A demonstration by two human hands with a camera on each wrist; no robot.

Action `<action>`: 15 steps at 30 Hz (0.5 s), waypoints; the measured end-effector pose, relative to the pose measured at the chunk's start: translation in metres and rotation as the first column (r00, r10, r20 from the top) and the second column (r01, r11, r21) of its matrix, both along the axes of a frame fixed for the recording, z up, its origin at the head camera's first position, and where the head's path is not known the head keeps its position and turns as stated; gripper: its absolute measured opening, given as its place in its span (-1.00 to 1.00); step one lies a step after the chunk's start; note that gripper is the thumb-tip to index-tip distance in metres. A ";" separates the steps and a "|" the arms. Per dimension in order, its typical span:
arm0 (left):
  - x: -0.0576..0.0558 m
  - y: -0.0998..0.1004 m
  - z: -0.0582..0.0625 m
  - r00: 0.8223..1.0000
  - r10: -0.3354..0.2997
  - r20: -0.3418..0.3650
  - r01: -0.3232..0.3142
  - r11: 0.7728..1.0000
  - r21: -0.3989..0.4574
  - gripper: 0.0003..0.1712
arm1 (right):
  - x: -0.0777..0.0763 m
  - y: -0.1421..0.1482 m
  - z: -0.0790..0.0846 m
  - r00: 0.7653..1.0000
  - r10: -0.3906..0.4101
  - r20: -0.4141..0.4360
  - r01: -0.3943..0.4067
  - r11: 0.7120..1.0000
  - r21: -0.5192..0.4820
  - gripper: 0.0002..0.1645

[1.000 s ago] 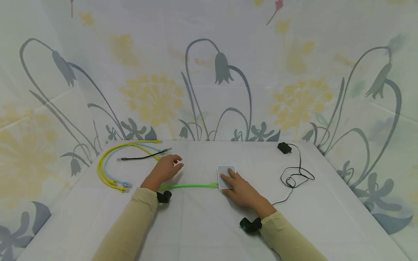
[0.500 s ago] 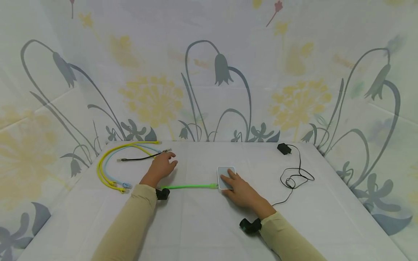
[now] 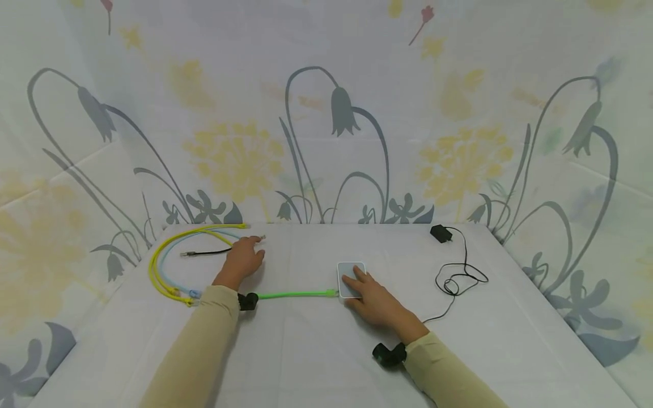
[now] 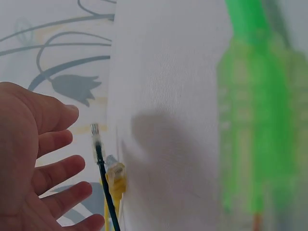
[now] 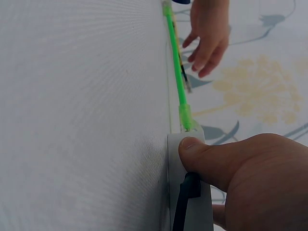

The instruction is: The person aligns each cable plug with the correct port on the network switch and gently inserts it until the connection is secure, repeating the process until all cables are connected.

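Observation:
My left hand (image 3: 244,258) reaches over the right part of a black network cable (image 3: 209,253), covering its middle. In the left wrist view its fingers are loosely spread and hold nothing; the black cable's clear plug (image 4: 95,134) lies beyond the fingertips. My right hand (image 3: 377,300) holds a small white router (image 3: 347,268), fingers across its grey top and thumb (image 5: 191,144) on the near side. A bright green network cable (image 3: 296,294) is plugged into the router's left side, its other end hidden behind my left wrist. A black power plug (image 5: 191,185) sits in the router's near side.
Yellow network cables (image 3: 155,263) and a light blue one (image 3: 165,269) curve at the left. At the back right lies a black power adapter (image 3: 441,233), its thin cord (image 3: 465,264) looped on the white table (image 3: 316,362). A flower-patterned cloth (image 3: 367,181) rises behind.
My left hand has moved left and away from me, from beside the black cable to over it. My right hand stays on the router. The head view has shifted slightly.

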State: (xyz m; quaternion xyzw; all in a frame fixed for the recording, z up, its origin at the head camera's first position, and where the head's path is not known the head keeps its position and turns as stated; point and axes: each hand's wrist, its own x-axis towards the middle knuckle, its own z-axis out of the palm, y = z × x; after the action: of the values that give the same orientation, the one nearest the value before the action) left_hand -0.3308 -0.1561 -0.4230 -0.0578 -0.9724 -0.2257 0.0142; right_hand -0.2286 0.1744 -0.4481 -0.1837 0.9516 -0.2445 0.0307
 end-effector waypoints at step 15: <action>-0.010 -0.009 0.004 0.995 0.067 0.071 -0.064 0.997 -0.043 -0.43 | 0.001 0.001 0.000 1.000 0.002 0.000 -0.002 1.000 0.002 -0.33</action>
State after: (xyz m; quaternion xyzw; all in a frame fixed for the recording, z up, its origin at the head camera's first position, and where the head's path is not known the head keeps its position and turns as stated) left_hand -0.3412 -0.1652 -0.4188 -0.0180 -0.9780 -0.2073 -0.0150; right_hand -0.2276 0.1755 -0.4478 -0.1846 0.9517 -0.2434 0.0312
